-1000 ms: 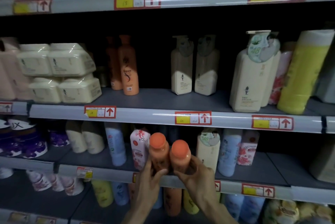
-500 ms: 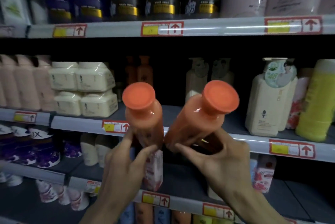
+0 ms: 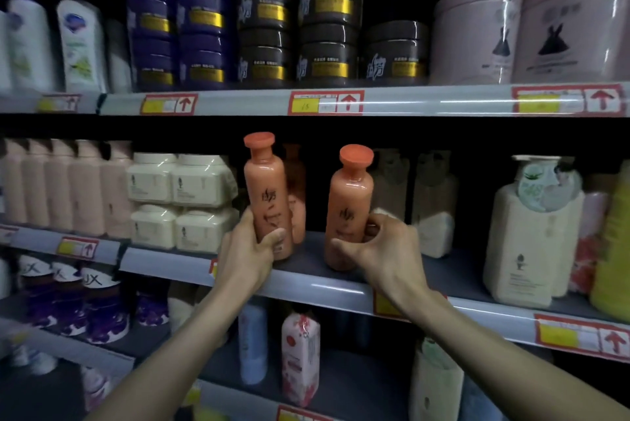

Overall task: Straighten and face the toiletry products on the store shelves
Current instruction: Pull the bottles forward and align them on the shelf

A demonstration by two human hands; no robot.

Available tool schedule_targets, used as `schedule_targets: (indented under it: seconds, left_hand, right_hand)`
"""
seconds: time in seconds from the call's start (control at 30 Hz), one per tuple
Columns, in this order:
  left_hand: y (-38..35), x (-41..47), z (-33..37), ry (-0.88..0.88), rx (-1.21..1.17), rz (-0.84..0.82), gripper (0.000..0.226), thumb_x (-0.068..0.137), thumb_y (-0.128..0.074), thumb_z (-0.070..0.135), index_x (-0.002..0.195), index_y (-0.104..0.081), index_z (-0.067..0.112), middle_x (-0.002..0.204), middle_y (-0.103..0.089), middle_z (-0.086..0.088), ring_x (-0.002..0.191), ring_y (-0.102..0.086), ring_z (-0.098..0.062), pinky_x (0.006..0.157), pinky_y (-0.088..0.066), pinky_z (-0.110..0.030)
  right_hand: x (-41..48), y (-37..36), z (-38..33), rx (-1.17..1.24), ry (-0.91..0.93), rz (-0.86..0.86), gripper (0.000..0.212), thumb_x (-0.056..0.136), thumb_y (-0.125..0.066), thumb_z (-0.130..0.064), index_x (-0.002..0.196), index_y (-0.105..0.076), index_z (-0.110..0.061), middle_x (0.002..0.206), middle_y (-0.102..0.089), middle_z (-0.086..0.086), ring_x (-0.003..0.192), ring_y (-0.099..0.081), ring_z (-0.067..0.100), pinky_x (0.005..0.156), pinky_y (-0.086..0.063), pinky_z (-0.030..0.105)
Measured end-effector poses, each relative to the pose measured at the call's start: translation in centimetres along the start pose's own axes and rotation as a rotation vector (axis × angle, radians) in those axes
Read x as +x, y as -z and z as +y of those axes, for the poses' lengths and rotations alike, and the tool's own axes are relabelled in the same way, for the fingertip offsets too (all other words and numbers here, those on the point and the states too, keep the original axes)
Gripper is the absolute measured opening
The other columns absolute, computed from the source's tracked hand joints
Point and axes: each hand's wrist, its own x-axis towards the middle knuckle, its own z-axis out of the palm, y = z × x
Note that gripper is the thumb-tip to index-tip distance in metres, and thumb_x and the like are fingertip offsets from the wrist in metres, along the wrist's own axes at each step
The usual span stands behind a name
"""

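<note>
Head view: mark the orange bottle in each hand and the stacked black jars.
left orange bottle (image 3: 264, 189): head view, middle of its body.
right orange bottle (image 3: 349, 206): head view, middle of its body.
black jars (image 3: 328, 46): head view, front of the tallest stack.

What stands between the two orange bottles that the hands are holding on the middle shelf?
In the head view, a third orange bottle stands further back, close behind the left-hand bottle. Otherwise only bare shelf board up to the right-hand bottle.
</note>
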Motion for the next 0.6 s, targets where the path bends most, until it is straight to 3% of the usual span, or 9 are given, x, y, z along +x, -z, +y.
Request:
schedule_targets:
  seconds: [0.1, 0.2, 0.3, 0.43, 0.53, 0.6]
  left_hand:
    - [0.2, 1.7, -0.8, 0.046, 0.118, -0.035, 0.038, 0.091, -0.072, 0.033, 0.125, -0.06, 0.025, 0.115, -0.074, -0.004, 0.112, -0.065, -0.031, 0.085, -0.048, -0.034]
    - [0.2, 3.2, -2.0, 0.106, 0.149, -0.076, 0.032, 0.091, -0.071, 0.034, 0.12, -0.063, 0.024, 0.115, -0.074, -0.005, 0.112, -0.065, -0.031, 0.088, -0.049, -0.036]
    - [0.2, 4.3, -2.6, 0.126, 0.118, -0.105, 0.033, 0.094, -0.069, 0.031, 0.125, -0.06, 0.022, 0.122, -0.071, -0.005, 0.116, -0.064, -0.031, 0.095, -0.048, -0.038]
    - [0.2, 5.1, -2.9, 0.105, 0.156, -0.162, 0.038, 0.099, -0.061, 0.033, 0.133, -0.054, 0.016, 0.13, -0.065, -0.007, 0.124, -0.058, -0.033, 0.09, -0.04, -0.032]
    - [0.1, 5.6, -4.0, 0.092, 0.173, -0.113, 0.036, 0.096, -0.062, 0.044, 0.121, -0.064, 0.019, 0.117, -0.074, -0.007, 0.114, -0.065, -0.032, 0.095, -0.051, -0.038]
    - [-0.4, 5.8, -5.2, 0.063, 0.176, -0.066, 0.041, 0.092, -0.058, 0.055, 0.113, -0.067, 0.022, 0.105, -0.077, -0.003, 0.105, -0.069, -0.028, 0.092, -0.055, -0.041]
  right_hand:
    - [1.6, -0.9, 0.3, -0.091, -0.021, -0.021, 0.034, 0.066, -0.088, -0.048, 0.076, -0.071, -0.021, 0.068, -0.067, -0.013, 0.065, -0.063, -0.004, 0.055, -0.05, 0.01]
    - [3.5, -1.5, 0.5, -0.182, -0.086, -0.066, 0.047, 0.064, -0.086, -0.059, 0.08, -0.079, -0.015, 0.075, -0.075, -0.002, 0.074, -0.072, 0.014, 0.067, -0.061, 0.035]
    - [4.9, -1.6, 0.9, -0.21, -0.141, -0.103, 0.049, 0.064, -0.088, -0.06, 0.078, -0.078, -0.015, 0.075, -0.073, 0.002, 0.073, -0.071, 0.017, 0.062, -0.058, 0.032]
    - [5.3, -2.6, 1.8, -0.226, -0.132, -0.083, 0.053, 0.064, -0.086, -0.065, 0.081, -0.078, -0.015, 0.077, -0.074, 0.004, 0.077, -0.072, 0.02, 0.065, -0.059, 0.033]
    - [5.7, -3.8, 2.1, -0.27, -0.123, -0.07, 0.057, 0.066, -0.081, -0.069, 0.084, -0.076, -0.015, 0.084, -0.074, 0.008, 0.088, -0.07, 0.029, 0.067, -0.051, 0.032]
    - [6.1, -4.6, 2.1, -0.243, -0.131, -0.076, 0.056, 0.067, -0.081, -0.067, 0.084, -0.075, -0.014, 0.085, -0.072, 0.011, 0.091, -0.068, 0.033, 0.069, -0.054, 0.035]
